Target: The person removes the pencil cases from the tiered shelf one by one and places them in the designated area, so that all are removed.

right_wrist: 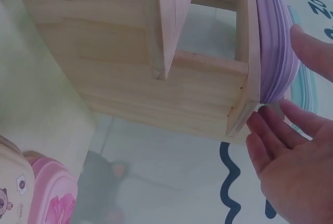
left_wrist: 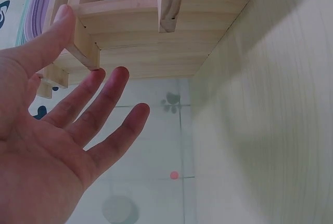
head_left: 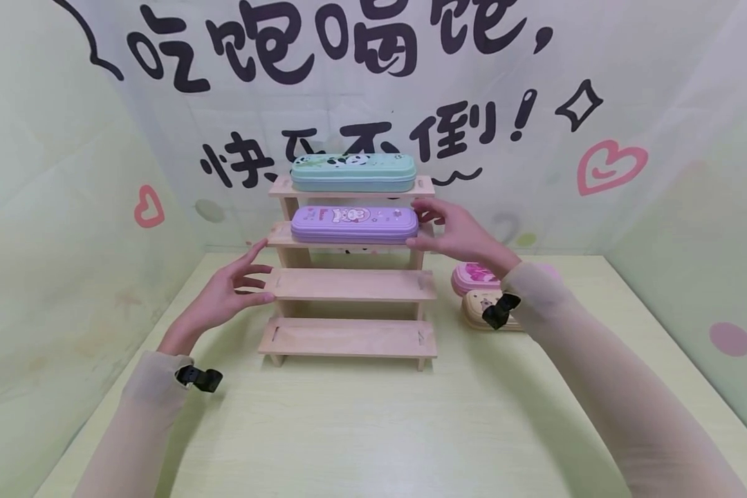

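Note:
A four-tiered wooden rack (head_left: 351,284) stands on the table. On its second tier from the top lies a purple pencil case (head_left: 353,225) with a cartoon lid. The top tier bears a mint-green pencil case (head_left: 353,174) with pandas. My right hand (head_left: 457,232) is at the purple case's right end, fingers loosely bent; in the right wrist view its thumb (right_wrist: 312,52) is close by the case's side and its other fingers are near the tier's end. At the rack's left side, my left hand (head_left: 224,294) has its fingers spread, fingertips right at the tier ends.
Right of the rack, a pink pencil case (head_left: 473,274) and a cream pencil case (head_left: 478,304) lie close together, partly hidden by the right forearm. Behind the table (head_left: 348,422) hangs a white backdrop (head_left: 361,97) with large black lettering; pale walls flank both sides.

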The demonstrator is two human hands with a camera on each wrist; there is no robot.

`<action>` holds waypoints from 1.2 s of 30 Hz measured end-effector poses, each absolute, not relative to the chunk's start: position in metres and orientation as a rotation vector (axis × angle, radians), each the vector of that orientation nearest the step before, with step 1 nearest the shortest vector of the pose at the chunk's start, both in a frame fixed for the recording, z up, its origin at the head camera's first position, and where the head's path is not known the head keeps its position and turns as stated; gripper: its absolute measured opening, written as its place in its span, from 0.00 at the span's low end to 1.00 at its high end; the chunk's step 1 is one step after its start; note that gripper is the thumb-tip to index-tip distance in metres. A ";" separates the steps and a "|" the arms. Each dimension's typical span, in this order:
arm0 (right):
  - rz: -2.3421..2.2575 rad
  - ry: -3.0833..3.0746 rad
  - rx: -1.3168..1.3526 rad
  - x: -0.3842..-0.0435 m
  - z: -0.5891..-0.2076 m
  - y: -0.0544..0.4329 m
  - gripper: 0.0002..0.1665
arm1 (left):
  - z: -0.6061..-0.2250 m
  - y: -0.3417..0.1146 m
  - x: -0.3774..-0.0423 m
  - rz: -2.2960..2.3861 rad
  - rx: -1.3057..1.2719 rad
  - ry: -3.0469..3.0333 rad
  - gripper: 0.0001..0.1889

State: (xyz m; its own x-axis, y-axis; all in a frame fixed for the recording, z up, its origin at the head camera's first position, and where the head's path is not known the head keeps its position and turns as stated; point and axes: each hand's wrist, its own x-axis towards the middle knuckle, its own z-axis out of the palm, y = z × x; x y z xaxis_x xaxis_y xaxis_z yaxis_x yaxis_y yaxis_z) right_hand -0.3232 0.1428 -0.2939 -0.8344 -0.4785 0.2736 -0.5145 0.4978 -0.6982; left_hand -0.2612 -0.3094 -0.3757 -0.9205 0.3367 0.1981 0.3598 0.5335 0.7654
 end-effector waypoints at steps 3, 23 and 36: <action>1.261 -2.700 0.884 -0.324 -0.292 0.140 0.49 | -0.375 -0.309 -0.261 -1.376 -0.615 -2.728 0.54; 1.177 -2.740 0.802 -0.319 -0.287 0.125 0.46 | -0.376 -0.312 -0.261 -1.393 -0.629 -2.714 0.54; 1.181 -2.745 0.823 -0.322 -0.285 0.119 0.46 | -0.377 -0.311 -0.262 -1.392 -0.632 -2.708 0.55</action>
State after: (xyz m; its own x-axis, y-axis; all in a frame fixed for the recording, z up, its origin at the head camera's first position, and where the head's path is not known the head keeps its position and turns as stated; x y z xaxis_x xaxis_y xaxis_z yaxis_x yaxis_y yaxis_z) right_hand -0.3218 0.1187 -0.2845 -0.8582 -0.4539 0.2398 -0.4862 0.5690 -0.6632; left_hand -0.2622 -0.3113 -0.3770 -0.9171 0.3395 0.2091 0.3676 0.5168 0.7732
